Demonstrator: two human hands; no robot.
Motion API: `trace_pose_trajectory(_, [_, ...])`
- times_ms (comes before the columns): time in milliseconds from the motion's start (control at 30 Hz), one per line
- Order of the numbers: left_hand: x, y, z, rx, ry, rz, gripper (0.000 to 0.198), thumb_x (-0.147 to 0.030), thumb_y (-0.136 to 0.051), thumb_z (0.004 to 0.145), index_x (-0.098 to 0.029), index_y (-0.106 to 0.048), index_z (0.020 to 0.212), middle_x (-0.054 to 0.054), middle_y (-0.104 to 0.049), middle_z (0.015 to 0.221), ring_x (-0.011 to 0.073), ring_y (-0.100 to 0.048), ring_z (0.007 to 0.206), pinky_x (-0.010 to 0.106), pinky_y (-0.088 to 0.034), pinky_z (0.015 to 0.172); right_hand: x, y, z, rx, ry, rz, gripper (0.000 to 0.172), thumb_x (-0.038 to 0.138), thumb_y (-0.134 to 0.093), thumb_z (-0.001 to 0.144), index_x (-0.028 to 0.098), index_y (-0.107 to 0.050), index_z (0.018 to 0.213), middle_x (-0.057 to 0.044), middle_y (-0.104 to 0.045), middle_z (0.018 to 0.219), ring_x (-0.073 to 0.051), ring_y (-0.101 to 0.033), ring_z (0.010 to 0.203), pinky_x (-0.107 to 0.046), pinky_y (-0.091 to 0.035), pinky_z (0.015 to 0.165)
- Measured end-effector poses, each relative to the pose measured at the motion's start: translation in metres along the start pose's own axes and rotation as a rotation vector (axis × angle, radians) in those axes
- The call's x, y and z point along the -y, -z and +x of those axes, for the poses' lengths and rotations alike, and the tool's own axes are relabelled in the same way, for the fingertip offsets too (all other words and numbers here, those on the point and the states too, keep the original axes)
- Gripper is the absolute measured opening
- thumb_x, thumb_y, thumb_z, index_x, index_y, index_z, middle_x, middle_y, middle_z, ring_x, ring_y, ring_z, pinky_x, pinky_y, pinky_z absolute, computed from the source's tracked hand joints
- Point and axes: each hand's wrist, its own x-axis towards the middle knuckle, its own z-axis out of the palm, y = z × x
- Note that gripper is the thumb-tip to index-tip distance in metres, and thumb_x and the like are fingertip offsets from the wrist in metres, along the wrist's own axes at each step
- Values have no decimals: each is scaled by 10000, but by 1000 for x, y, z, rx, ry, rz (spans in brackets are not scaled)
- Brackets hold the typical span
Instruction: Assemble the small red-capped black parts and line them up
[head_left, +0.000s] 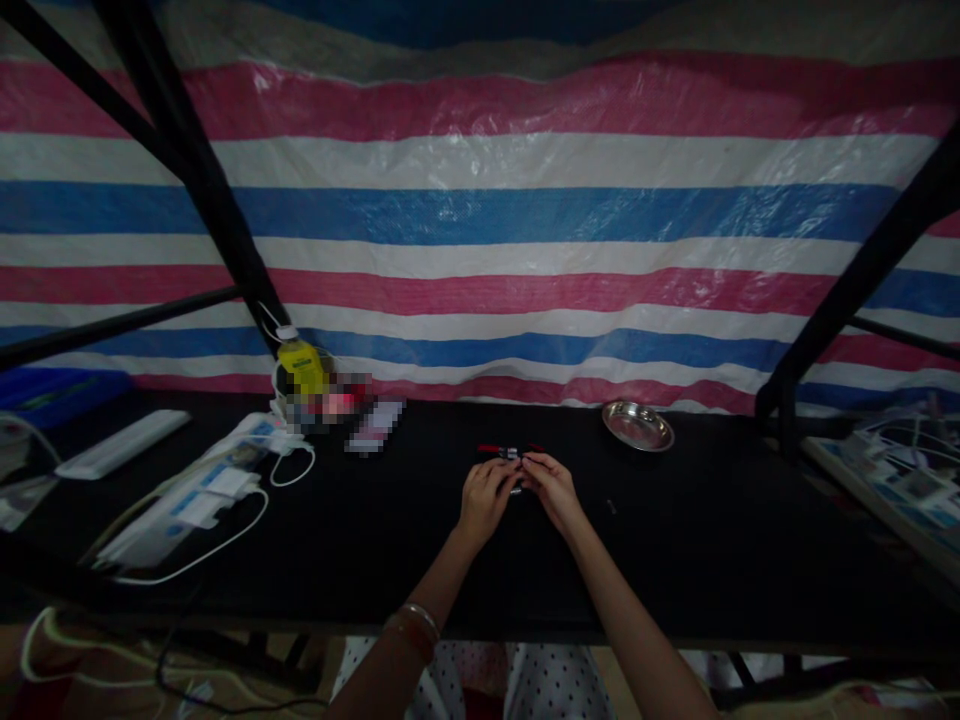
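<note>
My left hand (484,497) and my right hand (553,492) meet above the middle of the black table, fingertips pinched close together. Something small and dark with a shiny bit sits between them, too small to name. Just beyond the fingertips lies a slim red-and-silver item (492,449); its kind is unclear, and a second red end shows behind my right fingers. A small silver piece (516,491) shows below the fingertips, partly hidden by my left hand. To the right of my right hand, a tiny clear or metallic piece (612,507) rests on the table.
A round metal dish (638,427) stands at the back right of the black table (705,540). Leftward are a phone (377,425), a yellow bottle (301,362), and power strips (187,500) with white cables. Black frame posts rise at both sides before a striped tarp.
</note>
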Motion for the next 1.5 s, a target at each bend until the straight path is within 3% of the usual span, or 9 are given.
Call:
trace_pose_trajectory(633, [0,-2,-2,36,-7,27,119,-266,-520,861,-197,-614,882,49,-703,905,168,-640,905,317,-476,735,0,1,-1,41,-37,33,309,286,-818,505,170,-667,748,-22,-694,685,-132,-626,542,-242,-517,508])
trace_pose_trajectory(1000, [0,-1,-2,-36,-5,144,97,-289,-554,845,-203,-596,862,22,-714,889,180,-639,891,348,-377,748,3,2,-2,35,-54,26,311,282,-819,512,182,-670,766,-5,-686,654,-114,-625,550,-220,-516,541])
trace_pose_trajectory(1500, [0,0,-1,-30,-77,104,75,-232,-550,848,-197,-610,877,9,-714,913,149,-643,853,313,-367,720,3,-4,-5,-5,45,-28,316,300,-803,530,170,-681,791,-12,-692,672,-110,-632,553,-191,-515,507])
